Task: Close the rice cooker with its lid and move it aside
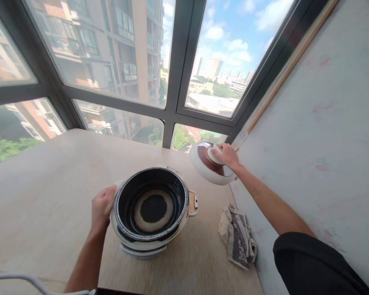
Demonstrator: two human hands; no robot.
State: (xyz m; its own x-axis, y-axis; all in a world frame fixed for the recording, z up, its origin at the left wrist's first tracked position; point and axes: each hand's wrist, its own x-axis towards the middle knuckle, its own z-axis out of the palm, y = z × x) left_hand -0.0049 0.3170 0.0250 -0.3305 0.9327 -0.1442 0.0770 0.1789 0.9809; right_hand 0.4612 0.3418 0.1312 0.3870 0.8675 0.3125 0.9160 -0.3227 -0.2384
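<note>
The right hand (229, 156) has fingers clamped on the knob (214, 155) of the lid (211, 168), held beyond and to the right of the cooker (146, 246). The lid looks stiff, fairly light and breakable; its knob seems the surest hold. The left hand (103, 205) curls tight at the cooker's left side. Rigid and probably heavier, the cooker suits a two-sided grip, one at its right handle (193, 203). A soft cloth (238, 237) lies right of it.

On the window ledge (49, 200) stands the rice cooker (144, 253), inner pot (154, 209) inside; lid (210, 175) behind to its right, towel (238, 237) right, against the wall (332, 123), windows (110, 53) behind.
</note>
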